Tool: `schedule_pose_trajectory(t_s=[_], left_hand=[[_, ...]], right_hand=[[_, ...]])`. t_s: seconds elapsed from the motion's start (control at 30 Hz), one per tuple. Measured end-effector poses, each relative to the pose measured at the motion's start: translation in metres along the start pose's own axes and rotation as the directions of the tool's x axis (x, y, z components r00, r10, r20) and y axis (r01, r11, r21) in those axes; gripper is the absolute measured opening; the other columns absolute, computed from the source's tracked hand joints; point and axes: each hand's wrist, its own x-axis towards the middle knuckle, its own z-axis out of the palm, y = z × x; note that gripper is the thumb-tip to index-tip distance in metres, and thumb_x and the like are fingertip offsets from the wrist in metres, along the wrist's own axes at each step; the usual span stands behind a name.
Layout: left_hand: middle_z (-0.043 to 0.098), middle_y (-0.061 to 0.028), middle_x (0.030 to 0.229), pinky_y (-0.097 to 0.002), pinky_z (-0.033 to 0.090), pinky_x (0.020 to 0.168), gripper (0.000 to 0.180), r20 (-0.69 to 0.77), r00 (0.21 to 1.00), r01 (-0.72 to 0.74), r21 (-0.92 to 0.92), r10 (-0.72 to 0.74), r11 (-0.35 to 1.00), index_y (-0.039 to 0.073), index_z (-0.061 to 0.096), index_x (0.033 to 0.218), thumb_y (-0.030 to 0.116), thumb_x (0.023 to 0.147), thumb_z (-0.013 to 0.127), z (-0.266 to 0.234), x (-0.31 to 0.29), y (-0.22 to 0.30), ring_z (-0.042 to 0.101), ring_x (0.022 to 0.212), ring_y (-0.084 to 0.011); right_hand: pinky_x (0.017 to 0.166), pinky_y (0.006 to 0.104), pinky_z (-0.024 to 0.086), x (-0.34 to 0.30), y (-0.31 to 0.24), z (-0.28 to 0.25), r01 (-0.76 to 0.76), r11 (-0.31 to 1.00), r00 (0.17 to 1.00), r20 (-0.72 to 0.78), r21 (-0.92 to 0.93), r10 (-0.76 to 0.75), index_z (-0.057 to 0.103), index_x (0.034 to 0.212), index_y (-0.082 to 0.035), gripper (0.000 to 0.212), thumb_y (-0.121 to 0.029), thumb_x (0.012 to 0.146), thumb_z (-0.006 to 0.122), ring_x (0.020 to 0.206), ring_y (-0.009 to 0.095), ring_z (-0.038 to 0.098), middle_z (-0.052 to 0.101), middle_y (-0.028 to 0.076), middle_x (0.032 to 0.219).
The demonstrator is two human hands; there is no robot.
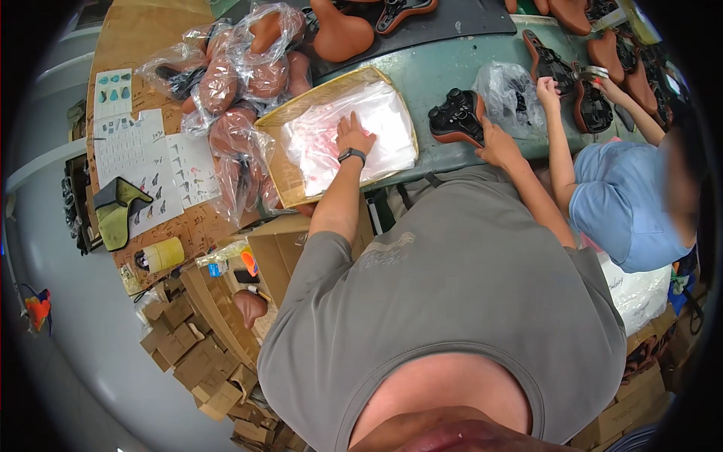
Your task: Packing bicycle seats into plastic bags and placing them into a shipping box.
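My left hand (354,141) lies with its fingers spread on a stack of white plastic bags (388,124). The bags, with some red print, fill a shallow cardboard box (305,104) on the green bench. To the right of the box is a brown bicycle saddle (456,117), its black underside facing up. My right hand (498,145) grips the near right edge of this saddle; part of the fingers is hidden. Beyond it a clear plastic bag (501,87) lies crumpled around something dark.
Bagged brown saddles (248,83) are heaped left of the box. Printed sheets (139,158) and a yellow roll (162,255) lie on the wooden table. At right, a co-worker in a blue shirt (621,203) handles saddles with a tool. Flattened cartons (199,354) sit low left.
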Motion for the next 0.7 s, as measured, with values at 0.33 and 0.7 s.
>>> schedule_pose_trajectory(t_s=[0.33, 0.7], left_hand=[[0.069, -0.0101, 0.132, -0.0503, 0.046, 0.117, 0.033, 0.024, 0.998, -0.056, 0.085, 0.054, 0.995, 0.015, 0.078, 0.125, 0.026, 0.094, 0.076, -0.007, 0.082, -0.017, 0.061, 0.129, -0.0351], [0.066, -0.0283, 0.148, -0.0350, 0.041, 0.122, 0.057, 0.558, 0.774, 0.319, -0.752, 0.299, 0.577, -0.007, 0.058, 0.152, 0.031, 0.110, 0.063, -0.044, 0.081, -0.096, 0.062, 0.143, -0.0319]], right_hand=[[0.107, 0.0532, 0.057, 0.009, 0.004, 0.003, 0.029, 0.998, 0.997, 0.066, -0.057, -0.025, 0.025, 0.170, 0.002, 0.108, -0.025, 0.086, 0.088, 0.126, 0.050, 0.068, 0.062, 0.034, 0.144], [0.105, 0.0520, 0.058, 0.037, 0.013, -0.022, 0.029, 0.991, 0.984, 0.176, -0.129, -0.006, 0.024, 0.172, -0.001, 0.110, -0.016, 0.081, 0.084, 0.124, 0.048, 0.069, 0.063, 0.033, 0.143]])
